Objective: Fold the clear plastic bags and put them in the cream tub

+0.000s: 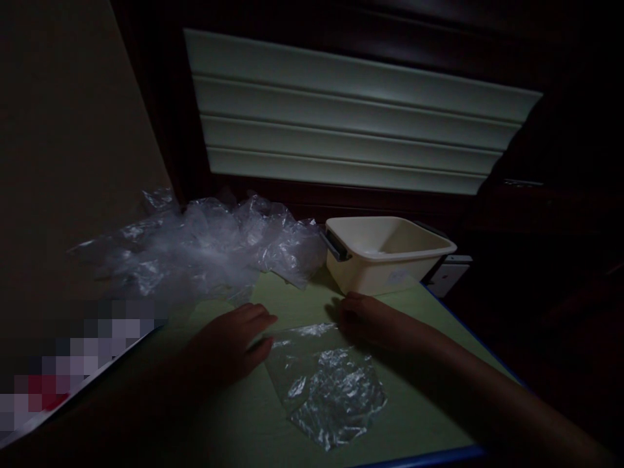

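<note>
A clear, crinkled plastic bag [336, 390] lies on the green tabletop [414, 416] between my forearms. At its upper left edge is my left hand [238, 341], thumb and fingers apart with nothing between them. My right hand [363, 315] rests by the bag's upper right corner, just in front of the cream bin; its fingers are curled and in shadow, and whether they pinch the bag's edge is too dark to make out.
A heap of clear plastic bags [209, 247] covers the table's back left. The cream bin [390, 266] with dark handles stands at the back right, with a pale device [448, 276] beyond it. Behind rises a slatted panel [341, 110].
</note>
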The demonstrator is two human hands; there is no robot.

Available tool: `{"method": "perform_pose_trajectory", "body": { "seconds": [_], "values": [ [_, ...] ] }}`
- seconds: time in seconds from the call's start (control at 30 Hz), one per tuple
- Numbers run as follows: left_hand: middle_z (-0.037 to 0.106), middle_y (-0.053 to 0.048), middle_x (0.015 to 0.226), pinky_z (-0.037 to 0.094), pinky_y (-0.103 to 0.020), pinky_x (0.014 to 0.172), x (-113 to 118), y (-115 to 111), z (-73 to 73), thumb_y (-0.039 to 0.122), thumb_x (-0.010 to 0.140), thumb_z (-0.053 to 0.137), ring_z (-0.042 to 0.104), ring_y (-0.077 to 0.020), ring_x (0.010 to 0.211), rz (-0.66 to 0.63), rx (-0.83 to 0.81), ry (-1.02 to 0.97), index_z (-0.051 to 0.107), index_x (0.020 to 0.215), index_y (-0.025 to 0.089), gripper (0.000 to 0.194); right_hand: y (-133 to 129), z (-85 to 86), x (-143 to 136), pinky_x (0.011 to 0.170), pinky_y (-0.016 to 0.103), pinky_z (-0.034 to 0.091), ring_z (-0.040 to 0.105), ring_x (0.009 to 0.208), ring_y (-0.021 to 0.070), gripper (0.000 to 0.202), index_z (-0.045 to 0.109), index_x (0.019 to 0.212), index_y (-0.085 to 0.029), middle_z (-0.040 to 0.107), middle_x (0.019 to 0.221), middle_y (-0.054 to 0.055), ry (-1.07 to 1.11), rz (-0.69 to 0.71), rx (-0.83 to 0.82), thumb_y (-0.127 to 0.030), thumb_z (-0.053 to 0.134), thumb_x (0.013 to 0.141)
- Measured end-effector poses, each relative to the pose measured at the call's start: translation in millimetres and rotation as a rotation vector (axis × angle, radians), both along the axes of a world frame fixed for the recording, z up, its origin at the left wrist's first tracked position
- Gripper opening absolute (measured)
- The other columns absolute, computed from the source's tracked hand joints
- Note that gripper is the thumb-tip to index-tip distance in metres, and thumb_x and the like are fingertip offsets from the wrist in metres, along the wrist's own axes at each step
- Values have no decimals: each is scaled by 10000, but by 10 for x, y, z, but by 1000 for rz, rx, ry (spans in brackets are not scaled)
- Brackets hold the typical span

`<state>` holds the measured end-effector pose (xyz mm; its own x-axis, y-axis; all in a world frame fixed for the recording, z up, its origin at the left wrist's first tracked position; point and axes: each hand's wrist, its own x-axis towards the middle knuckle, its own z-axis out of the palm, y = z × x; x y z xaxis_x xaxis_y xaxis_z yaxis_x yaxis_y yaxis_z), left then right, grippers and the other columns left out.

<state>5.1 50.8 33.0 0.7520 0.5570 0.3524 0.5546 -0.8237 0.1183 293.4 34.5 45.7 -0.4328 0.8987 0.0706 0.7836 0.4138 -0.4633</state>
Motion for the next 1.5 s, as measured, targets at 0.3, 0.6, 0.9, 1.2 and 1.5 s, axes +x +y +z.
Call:
{"method": "perform_pose_trajectory", "body": {
  "seconds": [0.3, 0.6, 0.9, 1.2, 1.5],
  "values": [
    [598, -57, 939, 494, -363, 784, 20, 4, -130, 161, 805, 607, 562, -216, 881, 35, -113, -117, 615, 913, 177, 109, -103, -71, 24, 558, 265, 370, 517, 654, 161, 114, 488, 816, -177, 580, 774, 59, 107, -88, -10, -196, 431, 913],
    [607, -55, 939, 469, -373, 802, 48, -18, -120, 182, 798, 560, 559, -224, 896, 51, -220, -172, 618, 914, 189, 130, -83, -102, 25, 572, 260, 380, 516, 653, 157, 57, 569, 739, -167, 559, 761, 37, 225, -75, -75, -129, 581, 780],
    [679, -45, 896, 478, -281, 663, 86, 7, -50, 429, 768, 543, 604, -199, 732, 292, -429, -250, 637, 1010, 178, 361, -158, -11, -50, 561, 264, 359, 472, 656, 155, 129, 455, 816, -212, 502, 725, 6, 508, -118, -55, -307, 465, 903],
    [663, -17, 662, 425, -243, 588, 126, 89, 122, 484, 706, 481, 583, -182, 627, 317, -592, -240, 645, 667, 188, 340, -69, -164, 27, 581, 268, 420, 526, 673, 147, 315, 463, 1066, -209, 545, 788, 2, 672, -92, -201, -350, 608, 824],
    [625, -12, 659, 411, -245, 586, 105, 104, 102, 520, 750, 459, 558, -178, 635, 304, -620, -236, 633, 695, 177, 388, -28, -194, 82, 641, 285, 444, 565, 698, 155, 151, 578, 875, -160, 607, 782, 28, 581, -77, -282, -183, 635, 736]
  ]
}}
